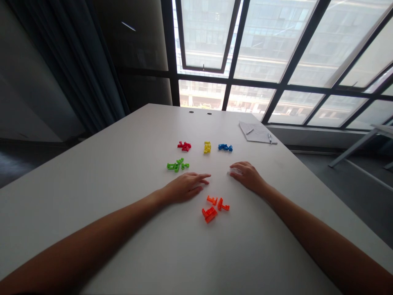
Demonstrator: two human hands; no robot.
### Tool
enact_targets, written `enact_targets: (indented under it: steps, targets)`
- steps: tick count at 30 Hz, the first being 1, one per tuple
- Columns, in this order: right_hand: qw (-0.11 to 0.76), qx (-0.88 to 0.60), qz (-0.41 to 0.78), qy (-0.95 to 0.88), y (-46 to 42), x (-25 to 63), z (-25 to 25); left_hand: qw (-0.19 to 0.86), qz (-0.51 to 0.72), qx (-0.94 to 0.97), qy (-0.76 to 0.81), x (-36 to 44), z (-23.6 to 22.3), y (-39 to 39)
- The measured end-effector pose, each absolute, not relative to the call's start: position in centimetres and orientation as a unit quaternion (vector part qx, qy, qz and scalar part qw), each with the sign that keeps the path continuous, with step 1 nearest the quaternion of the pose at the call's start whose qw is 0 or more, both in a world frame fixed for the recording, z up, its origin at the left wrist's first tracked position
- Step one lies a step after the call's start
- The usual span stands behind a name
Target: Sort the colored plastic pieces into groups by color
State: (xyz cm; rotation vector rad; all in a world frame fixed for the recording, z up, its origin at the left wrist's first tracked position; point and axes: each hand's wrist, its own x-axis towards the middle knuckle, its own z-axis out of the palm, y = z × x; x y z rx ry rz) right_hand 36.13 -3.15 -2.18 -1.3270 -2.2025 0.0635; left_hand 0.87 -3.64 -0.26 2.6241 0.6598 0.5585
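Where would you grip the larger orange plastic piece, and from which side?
Probably across its long sides, pinching from above with the left hand, the nearer hand. The larger orange plastic piece lies flat on the white table, and the other orange pieces sit beyond it, leaving its left side free.

Landmark, orange plastic pieces (pixel 215 209): a hand could pass over the tabletop (pixel 101 172) to their left, or in front of them. Just beyond them, a narrow gap lies between left hand (pixel 182 188) and right hand (pixel 247 177); farther on, green pieces (pixel 177 165), red pieces (pixel 184 146), yellow pieces (pixel 207 147) and blue pieces (pixel 225 147) obstruct the way.
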Motion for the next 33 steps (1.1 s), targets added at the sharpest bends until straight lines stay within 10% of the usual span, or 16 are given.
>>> enact_targets:
  steps: [13, 33]
  targets:
    - [0.336, -0.401, -0.026, -0.852, -6.1, 34.3, -0.1, 0.14, 0.236, 0.94, 0.202, -1.3, -0.2, -2.6]
    - [0.129, -0.34, -0.036, -0.931, -13.6, 26.6, 1.1, 0.128, 0.24, 0.941, 0.203, -1.0, -0.5, -2.4]
